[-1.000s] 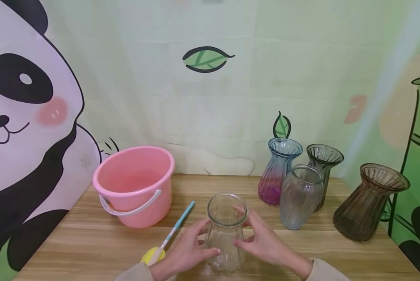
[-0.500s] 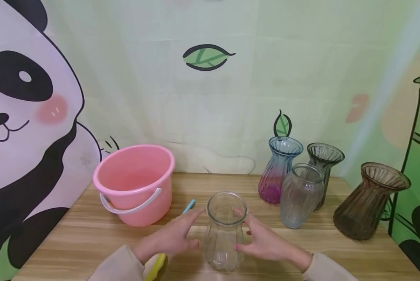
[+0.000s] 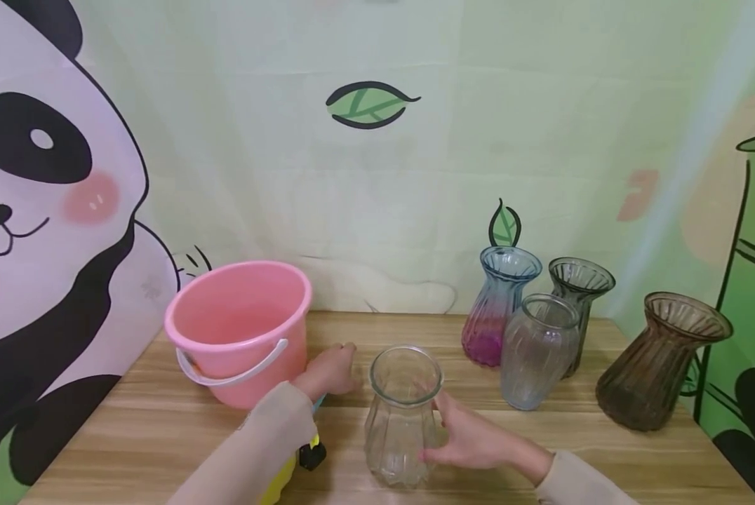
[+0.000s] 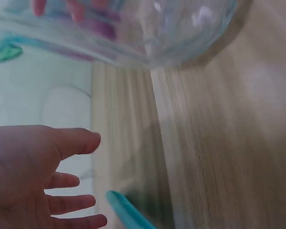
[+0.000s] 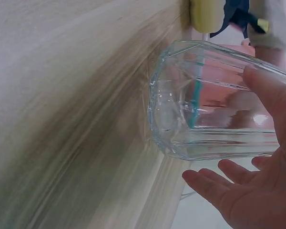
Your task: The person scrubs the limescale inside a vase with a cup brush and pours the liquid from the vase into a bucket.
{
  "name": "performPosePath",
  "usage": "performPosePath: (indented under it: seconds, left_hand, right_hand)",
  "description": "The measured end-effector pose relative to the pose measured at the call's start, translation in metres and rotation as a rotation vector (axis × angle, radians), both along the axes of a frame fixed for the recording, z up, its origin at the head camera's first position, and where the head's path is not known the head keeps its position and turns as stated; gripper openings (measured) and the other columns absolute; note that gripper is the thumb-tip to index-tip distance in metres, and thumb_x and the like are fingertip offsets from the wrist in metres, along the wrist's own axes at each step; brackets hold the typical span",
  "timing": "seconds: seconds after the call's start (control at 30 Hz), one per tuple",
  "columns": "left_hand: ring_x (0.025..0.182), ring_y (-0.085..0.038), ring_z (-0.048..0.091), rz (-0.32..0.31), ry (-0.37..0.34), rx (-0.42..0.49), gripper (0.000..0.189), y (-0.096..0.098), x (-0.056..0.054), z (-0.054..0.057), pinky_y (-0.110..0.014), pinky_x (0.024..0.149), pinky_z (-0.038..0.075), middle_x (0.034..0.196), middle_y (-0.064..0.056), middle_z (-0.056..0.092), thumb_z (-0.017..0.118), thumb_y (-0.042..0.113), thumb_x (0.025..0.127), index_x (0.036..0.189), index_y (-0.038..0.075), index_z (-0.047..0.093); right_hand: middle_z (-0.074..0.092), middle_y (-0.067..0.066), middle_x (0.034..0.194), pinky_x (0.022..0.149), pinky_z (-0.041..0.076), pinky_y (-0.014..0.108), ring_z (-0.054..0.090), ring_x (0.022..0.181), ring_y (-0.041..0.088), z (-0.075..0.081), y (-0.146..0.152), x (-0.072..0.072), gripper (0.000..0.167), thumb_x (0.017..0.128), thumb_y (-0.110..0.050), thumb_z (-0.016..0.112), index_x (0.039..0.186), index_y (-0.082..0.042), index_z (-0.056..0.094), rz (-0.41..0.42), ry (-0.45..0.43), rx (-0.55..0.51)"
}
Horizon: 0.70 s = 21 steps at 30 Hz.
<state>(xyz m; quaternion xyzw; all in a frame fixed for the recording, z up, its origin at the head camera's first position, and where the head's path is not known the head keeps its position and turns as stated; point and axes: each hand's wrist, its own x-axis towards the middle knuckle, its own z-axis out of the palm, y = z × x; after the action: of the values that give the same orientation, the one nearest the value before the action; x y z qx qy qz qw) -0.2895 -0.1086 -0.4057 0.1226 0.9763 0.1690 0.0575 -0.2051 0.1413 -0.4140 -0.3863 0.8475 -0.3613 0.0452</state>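
A clear glass vase (image 3: 403, 421) with a wide round mouth stands upright on the wooden table. My right hand (image 3: 475, 435) holds it from the right, thumb on the near side and fingers round the far side; in the right wrist view the thumb overlaps the glass. My left hand (image 3: 332, 369) reaches beside the pink bucket, over the handle end of a sponge brush. Its fingers are apart and extended in the left wrist view, near the blue handle tip (image 4: 126, 210). My left sleeve partly covers the brush's yellow sponge head (image 3: 279, 484).
A pink bucket (image 3: 241, 375) with a white handle stands at the left. On the right are a blue-and-purple vase (image 3: 491, 322), a grey vase (image 3: 581, 280), a second clear vase (image 3: 535, 365) and a brown vase (image 3: 655, 375). A printed cloth (image 3: 257, 175) hangs behind.
My left hand has left the clear vase, moving left and forward to the brush handle by the bucket. The right hand stays at the vase, which has not moved.
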Motion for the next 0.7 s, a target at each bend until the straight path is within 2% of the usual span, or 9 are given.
performPosePath:
  seconds: [0.13,0.23,0.37,0.47,0.57,0.63,0.7]
  left_hand:
    - [0.092,-0.032,0.057,0.080,-0.011,-0.014,0.048,0.003,-0.013,-0.008,-0.045,0.076,0.049,0.108,-0.020,0.057,0.071,0.018,0.073,0.112,-0.003,0.053]
    - [0.078,-0.027,0.054,0.132,-0.002,-0.023,0.036,0.004,-0.019,-0.013,-0.041,0.068,0.048,0.094,-0.017,0.055,0.072,0.016,0.071,0.098,-0.002,0.057]
    - [0.075,-0.026,0.053,0.179,0.028,-0.080,0.023,0.005,-0.026,-0.019,-0.041,0.065,0.048,0.089,-0.015,0.055,0.068,0.011,0.071,0.089,0.000,0.062]
    - [0.075,-0.027,0.058,0.177,0.066,-0.125,0.014,0.007,-0.028,-0.022,-0.042,0.065,0.049,0.088,-0.015,0.060,0.062,0.005,0.071,0.084,0.002,0.064]
    - [0.072,-0.026,0.058,0.141,0.078,-0.142,0.007,0.008,-0.029,-0.022,-0.037,0.061,0.049,0.080,-0.012,0.061,0.059,0.000,0.072,0.078,0.003,0.063]
    - [0.066,-0.023,0.054,0.107,0.067,-0.140,0.004,0.009,-0.029,-0.017,-0.033,0.055,0.046,0.071,-0.009,0.057,0.059,0.000,0.072,0.072,0.003,0.059]
    - [0.059,-0.019,0.046,0.075,0.033,-0.122,0.012,0.010,-0.028,-0.009,-0.029,0.050,0.040,0.064,-0.005,0.048,0.059,0.000,0.073,0.066,0.005,0.051]
  right_hand:
    - [0.033,0.022,0.140,0.087,0.046,0.052,0.041,0.122,0.038,-0.004,-0.001,-0.001,0.095,0.073,-0.018,0.075,0.142,-0.010,0.011,0.014,-0.008,-0.009]
    - [0.036,0.021,0.137,0.087,0.047,0.049,0.043,0.121,0.035,-0.005,-0.001,-0.002,0.095,0.073,-0.020,0.075,0.143,-0.010,0.011,0.015,-0.014,-0.018]
    - [0.036,0.020,0.137,0.087,0.048,0.043,0.043,0.121,0.037,-0.006,-0.003,-0.002,0.092,0.073,-0.021,0.075,0.142,-0.009,0.014,0.022,-0.058,-0.052]
    - [0.032,0.022,0.140,0.088,0.049,0.039,0.042,0.122,0.040,-0.006,-0.003,-0.001,0.090,0.075,-0.022,0.074,0.142,-0.006,0.016,0.025,-0.118,-0.075]
    - [0.028,0.025,0.142,0.086,0.050,0.040,0.042,0.121,0.043,-0.006,-0.003,-0.001,0.091,0.076,-0.024,0.074,0.142,-0.004,0.015,0.020,-0.169,-0.084]
    - [0.027,0.026,0.143,0.086,0.050,0.043,0.044,0.120,0.045,-0.006,-0.002,-0.002,0.092,0.075,-0.025,0.074,0.142,-0.004,0.014,0.014,-0.190,-0.080]
    - [0.027,0.026,0.143,0.085,0.050,0.044,0.043,0.119,0.046,-0.006,0.000,-0.002,0.094,0.075,-0.025,0.074,0.142,-0.004,0.013,0.009,-0.196,-0.077]
